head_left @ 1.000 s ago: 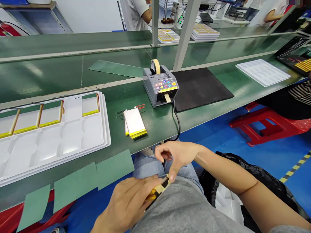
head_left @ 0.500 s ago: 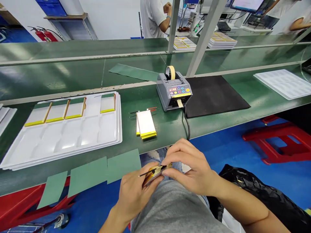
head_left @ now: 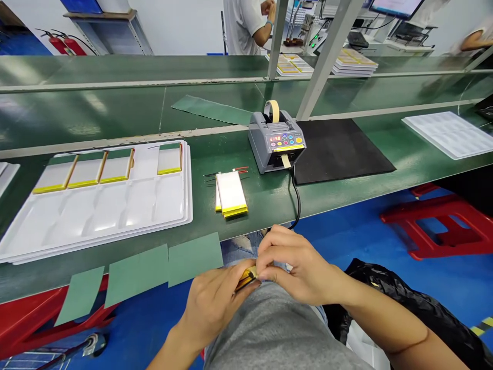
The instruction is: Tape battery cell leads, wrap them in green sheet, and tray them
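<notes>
Above my lap, my left hand (head_left: 217,300) is closed round a pouch battery (head_left: 245,278), which shows its narrow yellow-taped end. My right hand (head_left: 295,264) pinches with thumb and fingers at that end, where a pale strip of tape (head_left: 252,270) shows; the fingertips hide the exact contact. On the bench edge ahead lies a small stack of white pouch batteries (head_left: 232,191) with yellow ends and red and black wires. Behind it stands a grey tape dispenser (head_left: 276,144), a short tape piece (head_left: 285,161) sticking out of its mouth.
White trays (head_left: 115,205) at left hold several batteries. Green sheets (head_left: 194,259) overhang the bench's front edge. A black mat (head_left: 342,150) lies right of the dispenser, with another white tray (head_left: 449,133) beyond. A red stool (head_left: 442,226) and black bag (head_left: 408,303) are at right.
The battery has turned in my left hand, and less of it shows. My right fingers have closed in tighter at its end. The view has shifted slightly.
</notes>
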Demonstrator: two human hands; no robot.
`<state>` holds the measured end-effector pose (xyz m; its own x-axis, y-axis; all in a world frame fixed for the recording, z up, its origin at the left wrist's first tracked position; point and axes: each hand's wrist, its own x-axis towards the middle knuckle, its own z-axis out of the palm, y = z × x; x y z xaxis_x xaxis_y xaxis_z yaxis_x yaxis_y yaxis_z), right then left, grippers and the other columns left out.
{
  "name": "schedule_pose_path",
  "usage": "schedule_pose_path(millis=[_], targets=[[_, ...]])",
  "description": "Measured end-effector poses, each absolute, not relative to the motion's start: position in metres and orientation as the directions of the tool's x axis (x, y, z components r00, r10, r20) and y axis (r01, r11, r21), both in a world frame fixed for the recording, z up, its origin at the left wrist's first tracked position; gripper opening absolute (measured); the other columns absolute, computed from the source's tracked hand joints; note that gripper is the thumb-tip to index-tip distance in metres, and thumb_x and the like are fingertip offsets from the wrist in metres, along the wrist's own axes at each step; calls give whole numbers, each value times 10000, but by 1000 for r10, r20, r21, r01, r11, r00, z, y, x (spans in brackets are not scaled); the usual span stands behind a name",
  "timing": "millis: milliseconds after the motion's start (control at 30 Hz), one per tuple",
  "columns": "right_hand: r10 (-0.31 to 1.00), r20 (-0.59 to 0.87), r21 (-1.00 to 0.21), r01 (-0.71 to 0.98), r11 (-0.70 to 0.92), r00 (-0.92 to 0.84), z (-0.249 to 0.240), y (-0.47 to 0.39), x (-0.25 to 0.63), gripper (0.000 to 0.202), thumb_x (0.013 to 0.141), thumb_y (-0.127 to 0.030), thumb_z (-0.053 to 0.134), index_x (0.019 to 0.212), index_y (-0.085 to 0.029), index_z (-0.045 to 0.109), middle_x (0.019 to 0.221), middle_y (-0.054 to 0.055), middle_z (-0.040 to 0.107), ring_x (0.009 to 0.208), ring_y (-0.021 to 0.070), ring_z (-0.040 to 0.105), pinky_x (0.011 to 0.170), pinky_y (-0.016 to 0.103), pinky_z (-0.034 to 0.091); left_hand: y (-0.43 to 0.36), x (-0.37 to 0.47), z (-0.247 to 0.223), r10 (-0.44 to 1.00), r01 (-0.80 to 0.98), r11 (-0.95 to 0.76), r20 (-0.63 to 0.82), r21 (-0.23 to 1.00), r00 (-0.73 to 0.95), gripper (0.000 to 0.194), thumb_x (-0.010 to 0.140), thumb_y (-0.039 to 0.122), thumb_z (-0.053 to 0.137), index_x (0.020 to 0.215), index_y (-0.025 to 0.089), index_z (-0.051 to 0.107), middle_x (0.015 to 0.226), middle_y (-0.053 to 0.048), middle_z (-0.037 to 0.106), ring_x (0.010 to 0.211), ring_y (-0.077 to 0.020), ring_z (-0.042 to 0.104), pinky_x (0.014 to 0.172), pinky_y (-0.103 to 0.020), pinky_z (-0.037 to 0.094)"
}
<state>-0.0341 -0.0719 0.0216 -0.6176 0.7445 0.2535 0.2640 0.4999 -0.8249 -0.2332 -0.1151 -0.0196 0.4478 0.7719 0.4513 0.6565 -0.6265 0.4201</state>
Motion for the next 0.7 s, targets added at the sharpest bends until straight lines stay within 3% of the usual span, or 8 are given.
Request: schedule_pose_path(millis=[200, 300, 367, 467, 533, 600, 700], targets=[[718, -69, -956, 251, 150, -693, 10, -57, -33, 204, 766, -270, 716, 749, -192, 528, 750, -34, 530, 743, 130, 461, 682, 271, 393, -119, -234, -31, 723, 602, -686, 477, 409, 500, 264, 860, 204, 589, 1112, 143, 541, 854, -52, 749, 602, -120, 669, 545, -214, 468], [703, -159, -973, 232, 9, -693, 0, -51, -31, 411, 621, -302, 815, 825, -200, 472, 780, -45, 449, 716, 118, 404, 642, 250, 374, -123, -229, -38, 747, 557, -665, 433, 498, 504, 266, 863, 215, 583, 1121, 162, 551, 857, -37, 751, 598, -124, 673, 537, -218, 465], [706, -160, -982, 183, -43, -690, -7, -48, -28, 434, 623, -306, 812, 902, -199, 498, 859, -22, 482, 786, 128, 434, 722, 273, 400, -125, -222, -42, 801, 540, -595, 385, 595, 458, 239, 861, 256, 583, 1088, 182, 575, 863, -28, 750, 582, -126, 669, 540, -220, 472], [731, -125, -987, 10, -160, -671, -21, -42, -14, 449, 698, -359, 766, 1050, -192, 544, 1017, 43, 564, 923, 161, 515, 857, 326, 413, -126, -206, -46, 949, 505, -243, 95, 828, 301, 301, 829, 336, 610, 1110, 236, 572, 897, -4, 739, 649, -136, 675, 608, -224, 499], [792, -144, -950, -142, -279, -593, -35, -42, 1, 445, 764, -435, 703, 1109, -193, 559, 1042, 73, 611, 938, 173, 567, 867, 330, 433, -126, -194, -51, 961, 351, 90, -174, 932, 216, 466, 796, 352, 638, 1227, 252, 490, 841, 11, 724, 691, -144, 665, 633, -226, 505], [864, -233, -893, -253, -371, -446, -52, -47, 18, 393, 831, -476, 621, 1103, -194, 591, 1004, 80, 650, 892, 165, 605, 835, 308, 460, -126, -184, -59, 920, 134, 321, -342, 938, 190, 575, 770, 350, 660, 1280, 228, 426, 797, 9, 704, 700, -148, 647, 626, -223, 503], [836, -388, -801, -307, -514, -388, -81, -68, 31, 381, 859, -496, 577, 1068, -183, 637, 997, 93, 666, 871, 167, 621, 799, 295, 482, -125, -177, -77, 874, -116, 479, -460, 870, 156, 522, 718, 361, 705, 1162, 188, 494, 814, -10, 690, 682, -139, 623, 589, -211, 488]])
